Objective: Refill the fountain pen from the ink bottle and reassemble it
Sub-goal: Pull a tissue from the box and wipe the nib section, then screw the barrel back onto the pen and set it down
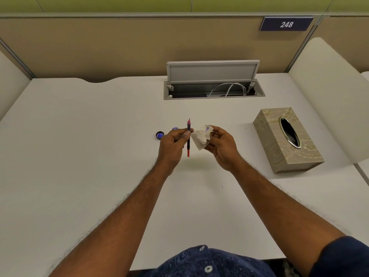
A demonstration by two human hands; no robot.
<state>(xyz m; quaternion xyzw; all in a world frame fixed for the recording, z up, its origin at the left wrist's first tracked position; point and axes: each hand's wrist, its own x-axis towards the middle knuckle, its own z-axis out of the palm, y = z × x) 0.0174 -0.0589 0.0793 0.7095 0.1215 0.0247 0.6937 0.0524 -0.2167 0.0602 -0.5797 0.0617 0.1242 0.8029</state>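
Observation:
My left hand (pixel 173 145) pinches the inner part of the fountain pen (pixel 188 136) upright above the white desk, nib pointing away from me, its red end lowest. My right hand (pixel 222 145) holds a crumpled white tissue (pixel 202 136) with blue ink stains, just right of the pen and not touching it. The ink bottle (pixel 175 128) peeks out behind my left hand, mostly hidden. Its dark cap (pixel 159 135), blue inside, lies on the desk to the left of the bottle.
A patterned beige tissue box (pixel 287 140) stands at the right. An open grey cable hatch (pixel 213 84) with white cables sits at the back of the white desk (pixel 79 146). Beige partition walls enclose the back and sides.

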